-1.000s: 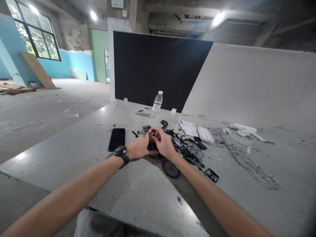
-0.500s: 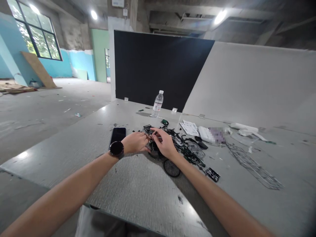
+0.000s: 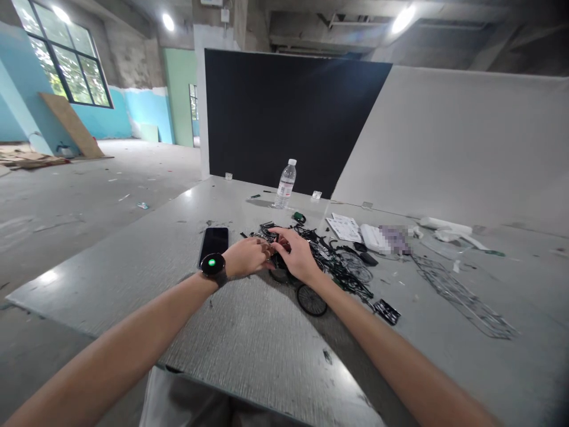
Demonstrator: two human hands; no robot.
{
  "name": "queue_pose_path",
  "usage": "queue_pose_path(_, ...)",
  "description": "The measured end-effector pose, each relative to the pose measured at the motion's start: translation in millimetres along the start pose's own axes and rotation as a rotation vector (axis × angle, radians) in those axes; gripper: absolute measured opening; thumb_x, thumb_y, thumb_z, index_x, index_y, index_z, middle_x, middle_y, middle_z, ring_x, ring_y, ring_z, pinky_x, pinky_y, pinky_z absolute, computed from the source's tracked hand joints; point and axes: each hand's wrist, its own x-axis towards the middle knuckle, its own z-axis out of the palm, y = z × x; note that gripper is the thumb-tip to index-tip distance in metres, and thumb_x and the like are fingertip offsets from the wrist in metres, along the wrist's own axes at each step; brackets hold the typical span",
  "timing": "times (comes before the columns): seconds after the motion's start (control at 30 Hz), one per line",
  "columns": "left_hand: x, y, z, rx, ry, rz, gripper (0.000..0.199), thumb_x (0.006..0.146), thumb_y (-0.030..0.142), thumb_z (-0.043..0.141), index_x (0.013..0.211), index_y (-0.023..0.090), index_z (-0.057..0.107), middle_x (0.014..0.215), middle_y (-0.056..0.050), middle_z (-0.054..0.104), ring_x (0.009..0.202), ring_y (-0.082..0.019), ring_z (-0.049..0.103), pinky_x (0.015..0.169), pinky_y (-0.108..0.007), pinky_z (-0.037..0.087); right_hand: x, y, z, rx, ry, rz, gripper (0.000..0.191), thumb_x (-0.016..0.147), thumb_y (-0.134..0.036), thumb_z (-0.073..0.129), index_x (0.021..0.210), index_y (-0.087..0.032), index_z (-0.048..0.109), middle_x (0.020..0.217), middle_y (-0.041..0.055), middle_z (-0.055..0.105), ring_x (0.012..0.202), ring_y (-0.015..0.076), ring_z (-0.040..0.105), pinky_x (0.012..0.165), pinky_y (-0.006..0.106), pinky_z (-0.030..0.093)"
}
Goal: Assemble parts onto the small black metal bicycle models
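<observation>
My left hand [image 3: 249,256], with a dark watch [image 3: 213,265] on its wrist, has its fingers bent together over dark small parts at the middle of the table. Close against it, my right hand [image 3: 297,255] pinches at the same spot. What lies between the fingertips is too small and hidden to name. A black spoked wheel [image 3: 312,300] rests below my right wrist. Beyond and right of the hands spread black bicycle-like parts [image 3: 344,277], among them another wheel [image 3: 354,265].
A phone [image 3: 215,243] lies left of my left hand. Behind the parts stands a water bottle [image 3: 285,185]. Printed sheets [image 3: 344,227], a small dark tray [image 3: 386,311], wire-like frames [image 3: 462,296] and white wrapping [image 3: 446,226] lie to the right on the grey table [image 3: 146,261].
The watch face has lit up with a green spot. Both hands stay together, with small finger shifts. The view has moved slightly.
</observation>
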Motion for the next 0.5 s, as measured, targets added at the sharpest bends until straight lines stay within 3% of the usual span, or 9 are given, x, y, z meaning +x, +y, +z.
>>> queue_pose_path(0.13,-1.7,1.7,4.9,-0.055,0.019,-0.063,0.037,0.097,0.044,0.058,0.119,0.016,0.069,0.120,-0.018,0.070,0.114,-0.033,0.064,0.099,-0.044,0.047,-0.9,-0.9,-0.7,0.026,-0.026,-0.002,0.043,0.099,-0.024,0.050,0.142,-0.026,0.056,0.106,0.0073,0.071,0.087,0.0224,0.068,0.085,0.039,0.057)
queue_pose_path(0.27,-1.3,5.1,4.3,-0.061,-0.011,-0.095,0.041,0.098,0.047,0.054,0.121,0.016,0.068,0.119,-0.018,0.070,0.111,-0.033,0.065,0.097,-0.045,0.048,-1.1,-2.0,-1.3,0.008,0.016,-0.034,0.037,0.099,-0.027,0.052,0.134,-0.026,0.063,0.104,0.0080,0.068,0.087,0.0224,0.066,0.082,0.038,0.058)
queue_pose_path(0.4,0.2,5.1,4.9,-0.093,-0.005,-0.113,0.045,0.101,0.050,0.048,0.123,0.016,0.067,0.126,-0.019,0.068,0.115,-0.035,0.064,0.098,-0.046,0.048,-0.4,-2.3,-1.0,0.054,0.025,-0.014,0.043,0.098,-0.022,0.051,0.140,-0.024,0.057,0.101,0.0077,0.069,0.088,0.0224,0.067,0.084,0.039,0.058)
queue_pose_path(0.5,1.5,2.9,8.2,-0.127,0.003,-0.125,0.050,0.101,0.052,0.045,0.129,0.015,0.065,0.130,-0.020,0.066,0.118,-0.036,0.063,0.101,-0.048,0.047,0.1,-2.1,-1.2,0.055,0.029,-0.001,0.038,0.097,-0.025,0.053,0.133,-0.024,0.061,0.103,0.0080,0.070,0.089,0.0228,0.067,0.083,0.039,0.059)
